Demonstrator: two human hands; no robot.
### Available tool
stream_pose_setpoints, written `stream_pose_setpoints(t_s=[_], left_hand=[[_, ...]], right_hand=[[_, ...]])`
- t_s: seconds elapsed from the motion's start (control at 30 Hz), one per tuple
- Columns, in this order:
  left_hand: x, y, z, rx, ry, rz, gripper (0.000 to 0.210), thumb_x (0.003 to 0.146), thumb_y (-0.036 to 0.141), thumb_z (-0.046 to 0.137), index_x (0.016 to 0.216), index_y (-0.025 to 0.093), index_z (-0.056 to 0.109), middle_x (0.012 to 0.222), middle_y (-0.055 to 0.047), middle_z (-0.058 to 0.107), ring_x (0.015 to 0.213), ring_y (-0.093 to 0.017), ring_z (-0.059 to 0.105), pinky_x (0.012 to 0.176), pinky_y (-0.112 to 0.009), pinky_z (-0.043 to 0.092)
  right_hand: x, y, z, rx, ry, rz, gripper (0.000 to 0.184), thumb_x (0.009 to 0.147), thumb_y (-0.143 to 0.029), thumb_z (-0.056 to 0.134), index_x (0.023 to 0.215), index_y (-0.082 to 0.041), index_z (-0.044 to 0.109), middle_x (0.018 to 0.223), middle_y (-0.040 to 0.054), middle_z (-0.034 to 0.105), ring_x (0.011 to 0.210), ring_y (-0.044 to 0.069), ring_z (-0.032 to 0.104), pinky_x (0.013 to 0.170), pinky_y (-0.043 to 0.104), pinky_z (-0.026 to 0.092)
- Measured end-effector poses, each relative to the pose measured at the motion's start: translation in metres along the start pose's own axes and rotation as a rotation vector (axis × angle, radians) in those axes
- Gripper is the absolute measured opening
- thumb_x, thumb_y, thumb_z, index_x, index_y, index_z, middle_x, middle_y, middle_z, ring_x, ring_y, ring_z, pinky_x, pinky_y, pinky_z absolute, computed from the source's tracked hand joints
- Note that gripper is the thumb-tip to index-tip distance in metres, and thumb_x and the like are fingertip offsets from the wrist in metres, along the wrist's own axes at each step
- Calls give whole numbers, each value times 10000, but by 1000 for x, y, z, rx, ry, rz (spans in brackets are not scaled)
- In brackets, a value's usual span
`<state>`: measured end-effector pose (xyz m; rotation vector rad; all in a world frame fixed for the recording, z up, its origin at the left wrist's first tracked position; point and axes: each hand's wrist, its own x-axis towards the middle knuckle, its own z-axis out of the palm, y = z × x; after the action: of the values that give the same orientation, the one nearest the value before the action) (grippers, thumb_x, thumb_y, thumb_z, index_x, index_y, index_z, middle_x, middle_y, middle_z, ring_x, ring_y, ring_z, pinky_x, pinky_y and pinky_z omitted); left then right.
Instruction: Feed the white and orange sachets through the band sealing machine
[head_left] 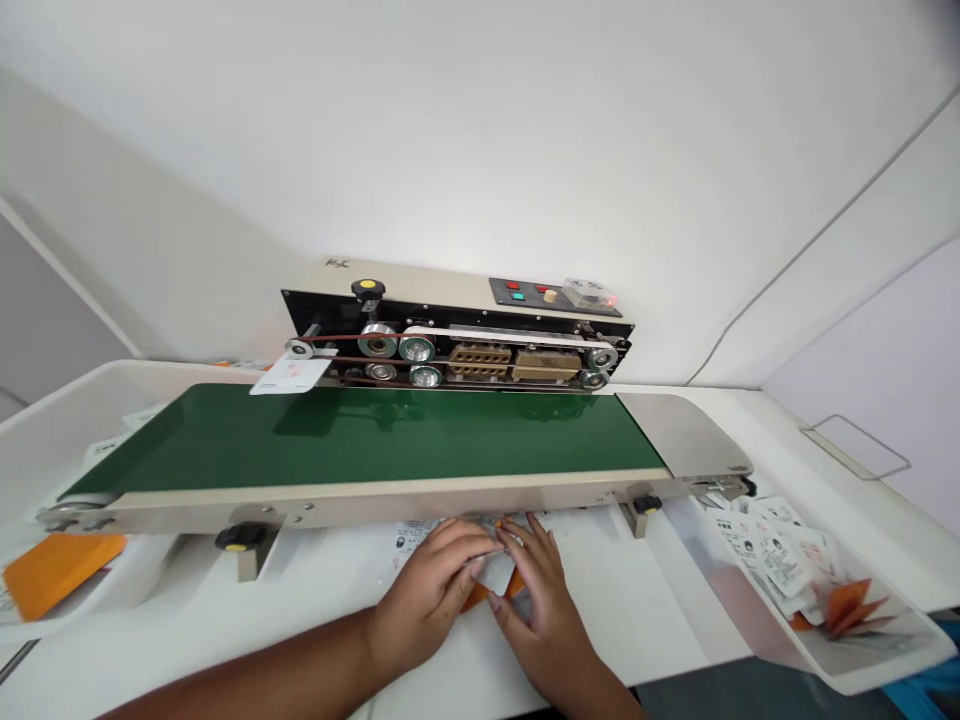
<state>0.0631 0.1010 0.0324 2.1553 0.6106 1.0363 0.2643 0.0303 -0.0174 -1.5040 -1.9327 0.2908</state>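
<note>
Both hands are at a small white sachet (496,572) just in front of the sealing machine's conveyor. My left hand (433,575) pinches its left side between thumb and fingers. On the right side, my right hand (534,580) grips it with thumb and bent fingers. Orange packets (474,598) show beneath the sachet, partly hidden by the hands. Printed white sachets (409,538) lie on the table behind my left hand, under the conveyor's edge. Another white sachet (292,373) sticks out from the left end of the band sealer (480,345).
A green conveyor belt (420,435) runs across in front of the sealer, with black knobs (241,537) on its supports. At right, a white bin (885,650) holds printed sachets and orange packets. Another bin (112,375) at left contains sachets and an orange packet (64,572).
</note>
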Motion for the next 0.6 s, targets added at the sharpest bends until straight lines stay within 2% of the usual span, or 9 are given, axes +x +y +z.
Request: stream_pose_setpoints(t_s=[0.13, 0.23, 0.33, 0.53, 0.6], left_hand=[[0, 7, -3, -29, -53, 2, 255, 1059, 262, 416, 1194, 215, 626, 1049, -76, 694, 992, -208, 626, 906, -332, 514], [1, 8, -3, 2, -70, 24, 254, 1064, 278, 402, 1179, 212, 618, 1052, -75, 684, 988, -207, 616, 911, -333, 507], [2, 6, -2, 41, -76, 31, 236, 1055, 254, 412, 1175, 209, 609, 1064, -75, 682, 991, -205, 613, 915, -332, 504], [4, 5, 1, 65, -155, -13, 241, 1038, 210, 436, 1219, 223, 594, 1111, -77, 677, 1037, -209, 609, 930, -334, 501], [4, 6, 0, 50, -176, -15, 256, 1049, 228, 414, 1233, 224, 591, 1111, -81, 675, 1042, -212, 604, 940, -342, 496]], right_hand=[[1, -7, -12, 39, -20, -46, 597, 848, -200, 635, 1426, -301, 523, 1500, 55, 498, 1502, 354, 270, 1193, 608, 299], [4, -8, -13, 54, -18, -35, 516, 864, -223, 646, 1369, -307, 581, 1492, 48, 506, 1488, 330, 302, 1179, 562, 356], [6, -7, -9, 44, -8, 4, 467, 902, -254, 636, 1362, -323, 591, 1487, 43, 517, 1469, 318, 340, 1155, 557, 397], [6, -8, -6, 57, -4, 9, 490, 878, -173, 609, 1354, -292, 596, 1511, 64, 480, 1464, 314, 336, 1173, 561, 370], [4, -9, -8, 62, 1, 11, 479, 869, -211, 638, 1341, -284, 609, 1520, 72, 463, 1477, 333, 305, 1166, 561, 373]])
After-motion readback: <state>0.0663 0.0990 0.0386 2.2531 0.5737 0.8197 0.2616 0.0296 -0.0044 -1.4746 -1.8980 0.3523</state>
